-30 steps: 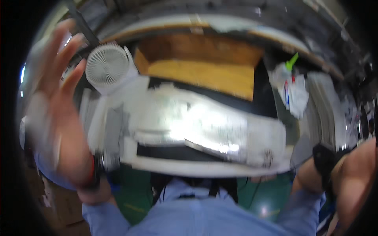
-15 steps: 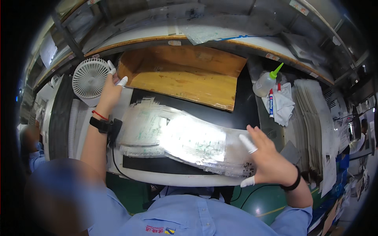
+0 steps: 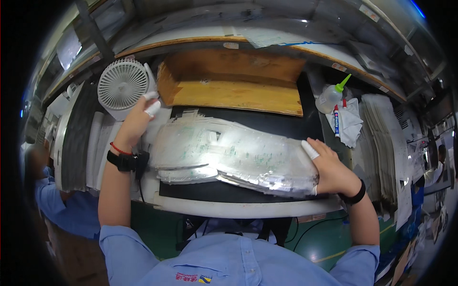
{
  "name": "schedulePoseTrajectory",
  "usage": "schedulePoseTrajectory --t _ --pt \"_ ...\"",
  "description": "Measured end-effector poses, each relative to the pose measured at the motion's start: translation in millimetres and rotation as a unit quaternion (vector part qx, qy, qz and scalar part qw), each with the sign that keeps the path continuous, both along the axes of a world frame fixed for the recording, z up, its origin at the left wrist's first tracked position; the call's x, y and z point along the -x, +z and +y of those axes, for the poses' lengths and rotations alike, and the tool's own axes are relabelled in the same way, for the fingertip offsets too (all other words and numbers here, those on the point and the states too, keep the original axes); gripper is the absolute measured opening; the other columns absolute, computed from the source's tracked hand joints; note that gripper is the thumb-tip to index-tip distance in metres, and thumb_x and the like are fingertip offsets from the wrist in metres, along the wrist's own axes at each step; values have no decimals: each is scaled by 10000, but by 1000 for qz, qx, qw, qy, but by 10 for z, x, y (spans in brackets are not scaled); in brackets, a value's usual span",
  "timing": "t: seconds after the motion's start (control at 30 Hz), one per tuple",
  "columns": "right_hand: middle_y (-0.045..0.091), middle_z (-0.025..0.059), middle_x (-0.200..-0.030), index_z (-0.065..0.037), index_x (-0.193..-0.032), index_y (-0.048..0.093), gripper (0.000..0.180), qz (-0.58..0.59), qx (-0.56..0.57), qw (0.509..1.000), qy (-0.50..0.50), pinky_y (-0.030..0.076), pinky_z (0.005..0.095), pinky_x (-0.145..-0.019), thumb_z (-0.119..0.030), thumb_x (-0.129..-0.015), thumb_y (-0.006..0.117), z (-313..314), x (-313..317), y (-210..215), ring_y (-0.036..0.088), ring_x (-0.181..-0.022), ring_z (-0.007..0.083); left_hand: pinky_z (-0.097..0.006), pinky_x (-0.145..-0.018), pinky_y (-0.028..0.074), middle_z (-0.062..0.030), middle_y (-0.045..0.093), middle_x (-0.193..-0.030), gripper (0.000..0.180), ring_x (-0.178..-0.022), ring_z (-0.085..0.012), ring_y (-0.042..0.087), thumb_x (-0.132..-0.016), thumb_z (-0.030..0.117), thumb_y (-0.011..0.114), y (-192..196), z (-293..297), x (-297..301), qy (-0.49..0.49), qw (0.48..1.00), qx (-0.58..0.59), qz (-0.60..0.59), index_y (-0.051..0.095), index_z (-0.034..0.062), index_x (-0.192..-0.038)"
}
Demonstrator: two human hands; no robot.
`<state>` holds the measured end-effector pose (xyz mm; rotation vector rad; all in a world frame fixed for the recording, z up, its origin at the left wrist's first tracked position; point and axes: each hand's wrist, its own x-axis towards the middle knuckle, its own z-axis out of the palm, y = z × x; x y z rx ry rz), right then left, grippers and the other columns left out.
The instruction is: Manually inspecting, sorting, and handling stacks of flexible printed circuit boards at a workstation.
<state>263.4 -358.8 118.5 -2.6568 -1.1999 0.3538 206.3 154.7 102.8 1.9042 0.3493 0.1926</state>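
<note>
Bare black mat (image 3: 267, 125) lies open between the wooden tray (image 3: 229, 86) and the plastic sheets (image 3: 229, 155).

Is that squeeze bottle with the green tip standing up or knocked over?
Upright. The squeeze bottle stands with its green nozzle pointing up, beside the white cloth at the bench's right end.

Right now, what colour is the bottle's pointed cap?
Green; the cap shows best in the head view.
</note>
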Motion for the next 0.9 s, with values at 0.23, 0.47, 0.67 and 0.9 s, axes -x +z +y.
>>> schedulePoseTrajectory --t 0.23,0.47,0.67,0.9 --pt "234 261 -1538 19 -1476 285 1229 7 80 997 24 214 541 -1150 -431 -513 903 10 -175 230 218 -1431 448 -326 -1089 357 -160 510 -1373 498 -1294 -234 474 -982 163 558 -150 -67 24 -119 990 -78 -6 398 -29 -1413" --pt "525 123 -1369 -17 -1436 405 650 -4 -425 902 -77 367 340 -1075 -118 -858 684 -12 -501 718 486 -1276 211 -305 -1000 399 -130 292 -1566 669 -1351 -175 374 -1012 217 485 -162 52 -187 -68 996 -23 49 118 30 -1539" --pt "607 55 -1217 -46 -1337 522 381 140 -670 680 -264 429 236 -884 -59 -956 527 276 -697 527 549 -1089 89 -262 -997 397 -131 463 -1447 538 -1313 -177 436 -986 135 502 195 -118 29 -45 998 -11 36 319 13 -1476" --pt "579 71 -1247 -26 -1340 509 396 179 -688 684 -163 402 283 -906 -112 -955 541 766 -108 821 535 -1083 145 -419 -1067 369 -142 441 -1448 804 -1340 -275 433 -869 406 670 716 -1513 753 -339 932 91 -94 308 27 -1480"
